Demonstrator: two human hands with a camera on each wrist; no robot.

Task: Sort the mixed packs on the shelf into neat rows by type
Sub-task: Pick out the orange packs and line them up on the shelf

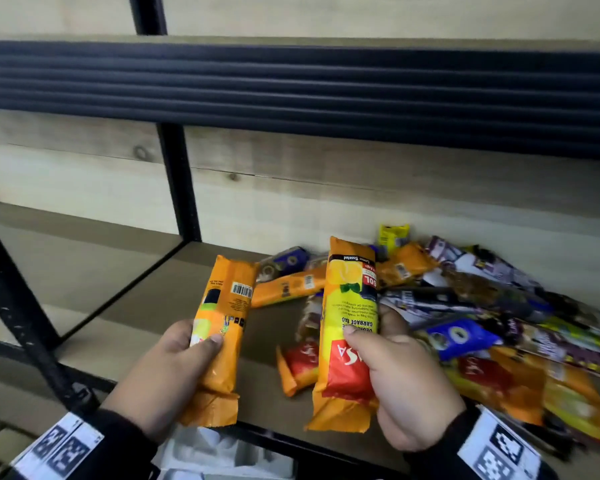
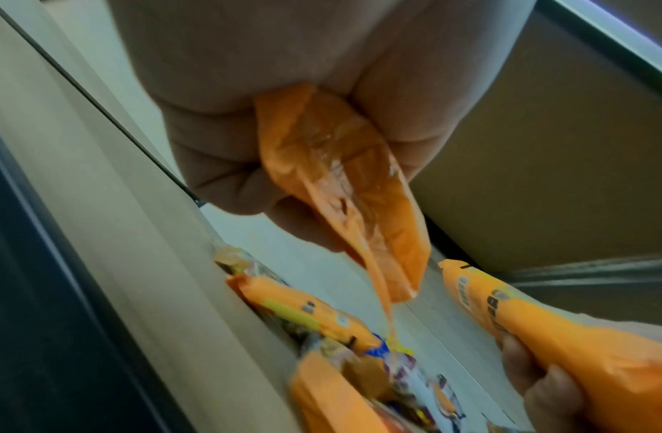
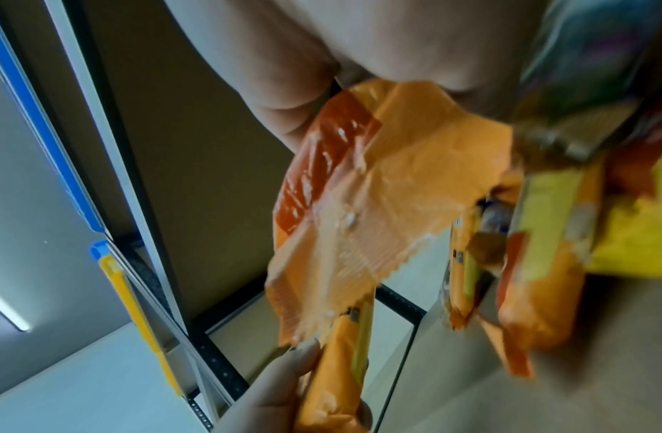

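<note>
Two orange garbage-bag packs held upright above the front of the shelf (image 1: 160, 292), one per hand. Left pack (image 1: 219, 337) turned barcode side toward the head camera, gripped at its lower half; right pack (image 1: 349, 337) turned label side out, printed text upside down, lemon picture near the top, red panel near the bottom. Left hand (image 1: 168, 379) clamped on the left pack, thumb across the front, fingers wrapped behind. Right hand (image 1: 409, 389) clamped on the right pack, thumb pressed on the yellow label, fingers curled round the far edge. Crimped lower ends of both packs hanging free below the hands, confirmed in both wrist views. Packs near each other, not touching. Behind and to the right, mixed pile of packs (image 1: 482, 306) lying flat on the shelf board: further orange packs, blue packs, purple-and-white packs, one small yellow pack against the back panel. One red-and-orange pack (image 1: 300, 365) lying on the board between the two held packs, just left of the right pack. Left portion of the shelf board bare. Black upright post (image 1: 179, 181) standing at the back, left of the pile; black ribbed edge of the upper shelf (image 1: 291, 91) running across overhead. Pale wood panel (image 1: 361, 188) closing the rear. Dark sleeves with printed marker tags (image 1: 59, 448) at both wrists.
</note>
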